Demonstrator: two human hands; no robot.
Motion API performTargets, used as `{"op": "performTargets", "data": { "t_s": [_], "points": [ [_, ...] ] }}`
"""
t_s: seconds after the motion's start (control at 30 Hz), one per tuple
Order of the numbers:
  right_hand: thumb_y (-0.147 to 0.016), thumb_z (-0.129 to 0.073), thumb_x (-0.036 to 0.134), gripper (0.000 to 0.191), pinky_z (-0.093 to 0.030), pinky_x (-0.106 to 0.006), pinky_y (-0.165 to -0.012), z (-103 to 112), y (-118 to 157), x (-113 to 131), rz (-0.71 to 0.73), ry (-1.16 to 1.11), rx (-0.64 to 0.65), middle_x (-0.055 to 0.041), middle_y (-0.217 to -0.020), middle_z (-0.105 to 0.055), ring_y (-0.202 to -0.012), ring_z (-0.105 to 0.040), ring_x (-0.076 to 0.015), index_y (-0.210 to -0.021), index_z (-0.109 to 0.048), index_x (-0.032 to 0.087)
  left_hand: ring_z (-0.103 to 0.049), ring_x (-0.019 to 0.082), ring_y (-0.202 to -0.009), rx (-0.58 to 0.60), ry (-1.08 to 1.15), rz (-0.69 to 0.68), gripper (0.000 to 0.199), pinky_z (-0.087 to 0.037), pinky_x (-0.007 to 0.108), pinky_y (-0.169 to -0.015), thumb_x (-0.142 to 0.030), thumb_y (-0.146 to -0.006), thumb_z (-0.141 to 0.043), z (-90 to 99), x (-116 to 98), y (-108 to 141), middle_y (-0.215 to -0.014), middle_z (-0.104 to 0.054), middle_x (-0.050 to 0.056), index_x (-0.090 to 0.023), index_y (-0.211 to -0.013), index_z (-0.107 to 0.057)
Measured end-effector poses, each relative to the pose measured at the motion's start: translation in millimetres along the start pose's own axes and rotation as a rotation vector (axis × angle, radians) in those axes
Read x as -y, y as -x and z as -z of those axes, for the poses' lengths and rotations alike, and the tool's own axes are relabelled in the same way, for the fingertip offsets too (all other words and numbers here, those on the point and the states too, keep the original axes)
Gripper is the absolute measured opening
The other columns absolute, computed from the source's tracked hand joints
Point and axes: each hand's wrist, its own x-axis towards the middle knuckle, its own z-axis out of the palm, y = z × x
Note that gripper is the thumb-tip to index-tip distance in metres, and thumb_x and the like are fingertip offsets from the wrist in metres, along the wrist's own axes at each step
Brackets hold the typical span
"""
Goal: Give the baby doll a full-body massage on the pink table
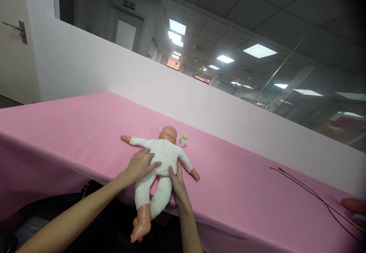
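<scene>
A baby doll [164, 155] in a white cloth suit lies on the pink-covered table [94, 131], its bald head away from me and no face showing. Its arms are spread wide and its legs hang over the near edge. My left hand [141, 163] rests on the left side of the doll's torso, fingers spread and thumb pointing inward. At the doll's right hip, my right hand [178, 182] holds its side, thumb on top and fingers along the flank. Just right of the head is a small bottle [183, 141] with a green cap.
Thin black cables [309, 192] run across the right part of the table toward a brownish-orange object [353, 205], partly cut off. A low white wall [200, 106] with glass above borders the far side. A door [17, 47] stands at the far left.
</scene>
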Motion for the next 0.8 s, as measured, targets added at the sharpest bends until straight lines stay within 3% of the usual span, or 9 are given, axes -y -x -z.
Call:
{"op": "performTargets", "data": {
  "t_s": [0.13,0.27,0.43,0.57,0.67,0.8],
  "points": [
    [-0.091,-0.067,0.060,0.081,-0.045,-0.049,-0.119,0,-5,8,-0.073,-0.079,0.025,-0.0122,-0.160,-0.053,-0.148,-0.049,-0.0307,-0.159,-0.043,0.023,-0.052,0.036,-0.141,0.013,0.004,-0.076,0.052,-0.045,0.051,-0.113,-0.063,-0.100,-0.050,-8.7,-3,-24,-0.151,-0.059,0.013,-0.027,-0.134,-0.064],
    [-0.094,-0.062,0.058,0.078,-0.039,-0.044,-0.124,-6,0,12,-0.054,-0.057,-0.007,-0.0127,-0.167,-0.042,-0.154,-0.041,-0.0284,-0.159,-0.042,0.020,-0.044,0.036,-0.148,0.017,-0.059,-0.078,0.055,-0.038,0.050,-0.120,-0.058,-0.102,-0.049,-24.0,-5,-29,-0.155,-0.054,0.014,-0.023,-0.143,-0.056],
    [-0.090,-0.066,0.057,0.077,-0.047,-0.046,-0.118,-4,-4,12,-0.078,-0.079,0.043,-0.0161,-0.157,-0.055,-0.144,-0.054,-0.0322,-0.153,-0.048,0.018,-0.063,0.036,-0.116,0.023,-0.081,-0.061,0.044,-0.048,0.049,-0.103,-0.056,-0.101,-0.053,-12.0,-13,-42,-0.124,-0.069,0.017,-0.018,-0.115,-0.071],
    [-0.093,-0.063,0.059,0.071,-0.044,-0.046,-0.120,-4,-4,10,-0.031,-0.015,0.007,-0.0136,-0.157,-0.056,-0.145,-0.052,-0.0307,-0.151,-0.051,0.019,-0.061,0.036,-0.118,-0.025,-0.083,-0.084,0.039,-0.047,0.048,-0.102,-0.049,-0.100,-0.056,-8.1,-20,-65,-0.128,-0.065,0.016,-0.021,-0.125,-0.065],
    [-0.096,-0.060,0.059,0.070,-0.041,-0.045,-0.123,-4,-1,8,-0.001,0.023,0.008,-0.0120,-0.158,-0.055,-0.147,-0.051,-0.0288,-0.153,-0.050,0.020,-0.059,0.037,-0.126,-0.019,-0.059,-0.068,0.051,-0.046,0.047,-0.102,-0.047,-0.100,-0.056,-15.4,-24,-89,-0.140,-0.059,0.019,-0.019,-0.143,-0.052],
    [-0.095,-0.060,0.061,0.073,-0.050,-0.046,-0.115,-1,-7,7,-0.059,-0.061,0.052,-0.0129,-0.154,-0.059,-0.141,-0.057,-0.0310,-0.154,-0.051,0.019,-0.059,0.041,-0.129,0.054,-0.019,0.047,0.080,-0.047,0.048,-0.100,-0.059,-0.097,-0.055,-30.1,-26,-123,-0.151,-0.051,0.023,-0.015,-0.159,-0.029]
  ]
}}
